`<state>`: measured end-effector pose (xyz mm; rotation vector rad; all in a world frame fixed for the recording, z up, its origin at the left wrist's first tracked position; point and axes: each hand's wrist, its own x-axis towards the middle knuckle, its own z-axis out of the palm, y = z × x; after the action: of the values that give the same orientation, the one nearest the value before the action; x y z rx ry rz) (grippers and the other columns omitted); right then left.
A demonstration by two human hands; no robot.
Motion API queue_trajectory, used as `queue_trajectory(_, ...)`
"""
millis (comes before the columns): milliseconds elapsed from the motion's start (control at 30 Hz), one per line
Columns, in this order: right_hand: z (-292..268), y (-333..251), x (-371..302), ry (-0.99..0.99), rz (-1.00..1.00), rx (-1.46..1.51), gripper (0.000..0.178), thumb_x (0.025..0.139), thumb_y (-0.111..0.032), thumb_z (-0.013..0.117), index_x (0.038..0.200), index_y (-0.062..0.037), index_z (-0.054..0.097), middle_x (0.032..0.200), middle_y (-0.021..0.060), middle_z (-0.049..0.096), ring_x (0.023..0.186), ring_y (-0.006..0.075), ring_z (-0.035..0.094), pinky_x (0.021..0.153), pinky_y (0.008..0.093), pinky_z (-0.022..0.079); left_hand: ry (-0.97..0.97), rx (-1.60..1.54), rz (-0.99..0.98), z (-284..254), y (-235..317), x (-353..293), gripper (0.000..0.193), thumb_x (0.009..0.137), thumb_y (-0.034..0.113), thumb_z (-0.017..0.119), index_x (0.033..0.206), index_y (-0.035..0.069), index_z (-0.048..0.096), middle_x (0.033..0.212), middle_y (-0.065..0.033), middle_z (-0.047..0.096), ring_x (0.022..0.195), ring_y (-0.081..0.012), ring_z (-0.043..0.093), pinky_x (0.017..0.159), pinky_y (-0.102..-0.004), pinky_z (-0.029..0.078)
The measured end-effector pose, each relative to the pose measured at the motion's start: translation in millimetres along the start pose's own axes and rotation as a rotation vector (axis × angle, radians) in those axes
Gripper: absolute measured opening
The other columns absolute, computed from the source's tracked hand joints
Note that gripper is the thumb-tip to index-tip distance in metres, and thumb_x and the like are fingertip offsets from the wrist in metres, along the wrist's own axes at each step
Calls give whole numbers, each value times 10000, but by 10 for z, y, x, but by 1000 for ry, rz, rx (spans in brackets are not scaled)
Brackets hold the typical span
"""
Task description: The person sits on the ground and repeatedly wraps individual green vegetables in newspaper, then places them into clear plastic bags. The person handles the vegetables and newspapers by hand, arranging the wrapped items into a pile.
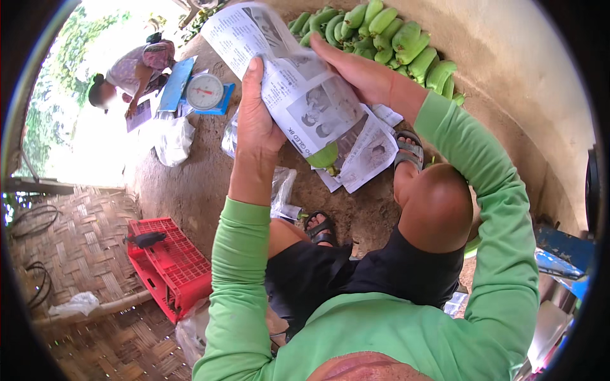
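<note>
Here, the left hand (259,120) and right hand (363,75) clasp a green fruit (324,156) partly wrapped in newspaper (298,79) bearing dark text (277,86) and photographs (319,109).

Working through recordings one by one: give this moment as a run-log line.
left hand: holds paper | right hand: holds paper | green fruit: pokes from paper's lower end | fruit pile: beyond right hand

Mounted on head; fisheye, aimed downward and forward.
Looks from above green shirt (387,324) over black shorts (368,273), near left hand (259,117) and right hand (359,71); reaches dial scale (204,93) farther off.
</note>
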<state>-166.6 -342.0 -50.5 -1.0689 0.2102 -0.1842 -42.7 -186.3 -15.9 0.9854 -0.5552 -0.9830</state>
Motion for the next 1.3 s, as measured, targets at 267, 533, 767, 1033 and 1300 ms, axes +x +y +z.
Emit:
queue_trajectory(267,499,-447,-108,297,-301,-626,609,1038,-485,664,1406,-4,596,1288,59,683,1119,143,659,941,294,548,144,-282,172,-509,71,-256,848,1033,731,437,1598,100,400,1566,-130,535,1388,-338,550,1167,-527,445)
queue_trajectory(533,605,35,-414,73,139,-654,406,1091,-318,520,1359,-36,635,1222,95,691,1097,183,710,858,363,622,228,-407,426,-546,339,-416,1020,894,897,422,1586,147,405,1526,-83,538,1372,-332,523,1189,-544,407)
queue_trajectory(767,960,247,-29,122,23,-31,334,1059,-271,568,1287,-49,669,1134,54,705,1053,169,711,831,401,614,139,-451,253,-455,243,-377,911,976,827,381,1564,134,446,1527,-92,558,1368,-330,545,1165,-521,438)
queue_trajectory(1033,802,297,-131,75,-559,-1302,450,1010,-278,646,1396,-46,645,1320,105,705,1175,234,645,1014,351,516,209,-339,337,-382,204,-353,749,1108,648,312,1577,73,411,1587,-121,495,1450,-313,476,1232,-487,356)
queue_trajectory(1300,630,440,-24,105,-94,-537,434,943,-230,753,1331,-51,680,1187,54,717,1022,124,624,864,314,545,306,-172,293,-225,139,-398,629,1137,547,376,1593,116,327,1502,-133,516,1362,-305,529,1167,-535,424)
